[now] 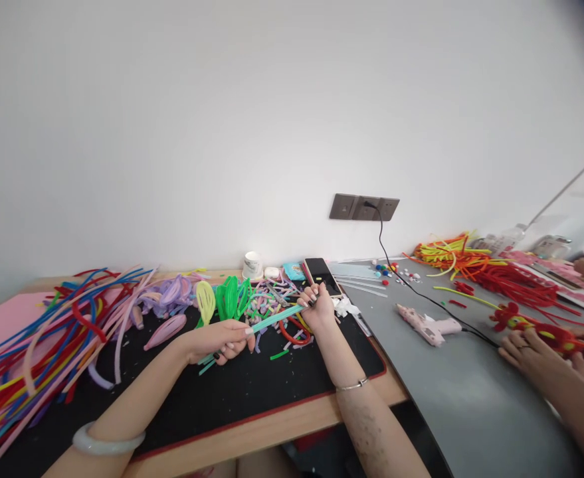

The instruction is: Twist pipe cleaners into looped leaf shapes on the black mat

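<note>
A bundle of mint-green pipe cleaners (pixel 278 317) is stretched between my two hands above the black mat (pixel 212 392). My left hand (pixel 220 342) is closed round its lower end, and short tips poke out below the fingers. At the upper end my right hand (pixel 317 307) grips the bundle, in front of a phone (pixel 321 273). Just behind the left hand stand looped green pipe cleaners (pixel 232 299) and a pale yellow loop (pixel 205 302). A pink-mauve petal shape (pixel 165 332) lies left of them, near lilac looped pieces (pixel 169 293).
Long multicoloured pipe cleaners (pixel 80 325) cover the left side. Cut scraps (pixel 272 299) and a paper cup (pixel 252 265) sit at the back. On the grey table, a pink glue gun (pixel 428 325) has a cord to the wall socket (pixel 364 207). A co-worker's hand (pixel 535 355) holds a red figure (pixel 553 337).
</note>
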`<action>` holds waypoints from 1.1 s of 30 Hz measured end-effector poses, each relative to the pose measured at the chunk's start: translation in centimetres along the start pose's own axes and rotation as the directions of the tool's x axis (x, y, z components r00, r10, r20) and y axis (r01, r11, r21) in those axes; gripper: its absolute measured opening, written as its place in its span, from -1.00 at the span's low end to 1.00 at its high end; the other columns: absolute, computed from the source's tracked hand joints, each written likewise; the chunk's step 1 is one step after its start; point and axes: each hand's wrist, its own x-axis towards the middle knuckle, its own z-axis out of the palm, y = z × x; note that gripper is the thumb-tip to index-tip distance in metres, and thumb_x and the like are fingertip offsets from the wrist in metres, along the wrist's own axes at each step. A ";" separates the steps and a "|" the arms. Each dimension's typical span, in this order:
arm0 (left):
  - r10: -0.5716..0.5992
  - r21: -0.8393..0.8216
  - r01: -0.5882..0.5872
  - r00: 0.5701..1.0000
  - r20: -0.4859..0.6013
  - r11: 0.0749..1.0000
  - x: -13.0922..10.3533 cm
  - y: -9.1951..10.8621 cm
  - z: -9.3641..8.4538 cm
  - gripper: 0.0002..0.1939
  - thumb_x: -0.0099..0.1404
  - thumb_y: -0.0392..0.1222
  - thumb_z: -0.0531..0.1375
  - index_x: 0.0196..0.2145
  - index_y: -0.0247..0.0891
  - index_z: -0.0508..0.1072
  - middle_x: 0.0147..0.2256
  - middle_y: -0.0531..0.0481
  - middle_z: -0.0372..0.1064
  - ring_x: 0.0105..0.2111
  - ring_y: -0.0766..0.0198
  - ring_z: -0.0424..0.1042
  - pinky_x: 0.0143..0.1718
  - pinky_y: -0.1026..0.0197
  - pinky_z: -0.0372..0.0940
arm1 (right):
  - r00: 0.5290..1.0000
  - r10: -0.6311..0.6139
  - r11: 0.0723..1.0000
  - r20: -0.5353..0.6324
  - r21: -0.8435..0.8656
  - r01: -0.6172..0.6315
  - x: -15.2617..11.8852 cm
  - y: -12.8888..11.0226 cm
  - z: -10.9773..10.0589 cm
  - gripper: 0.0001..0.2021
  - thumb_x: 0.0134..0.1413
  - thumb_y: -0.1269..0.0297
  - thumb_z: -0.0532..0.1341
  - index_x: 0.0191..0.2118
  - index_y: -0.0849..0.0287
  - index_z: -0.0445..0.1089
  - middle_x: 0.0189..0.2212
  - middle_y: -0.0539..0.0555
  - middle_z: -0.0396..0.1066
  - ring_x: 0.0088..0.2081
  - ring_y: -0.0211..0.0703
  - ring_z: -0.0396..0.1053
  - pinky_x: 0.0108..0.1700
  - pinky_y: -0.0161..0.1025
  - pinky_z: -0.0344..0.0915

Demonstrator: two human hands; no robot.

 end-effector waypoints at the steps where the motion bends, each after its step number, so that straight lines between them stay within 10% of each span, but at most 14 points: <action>1: -0.005 -0.002 0.005 1.000 -0.003 1.000 -0.1 0.0 0.0 -0.56 0.12 0.18 0.15 -0.38 -0.32 0.34 -0.60 0.20 -0.14 -0.64 0.49 -0.22 -0.65 0.36 -0.27 | 1.000 -0.004 1.000 -0.003 -0.009 0.004 0.0 0.0 0.0 -0.54 0.26 0.06 -0.19 -0.63 0.16 -0.06 -0.75 -0.14 -0.16 -0.71 -0.38 -0.23 -0.65 -0.39 -0.11; 33: -0.023 0.081 0.020 0.999 0.033 0.997 -1.0 -0.8 0.2 -0.61 0.19 0.11 0.08 -0.49 -0.31 0.38 -0.74 0.16 0.03 -0.78 0.47 -0.03 -0.71 0.35 -0.01 | 0.986 -0.063 0.936 0.156 -0.332 0.113 -0.2 -0.3 0.0 -0.69 -0.02 0.06 0.06 -0.67 -0.04 0.00 -0.81 -0.09 -0.03 -0.73 -0.25 -0.06 -0.67 -0.20 -0.17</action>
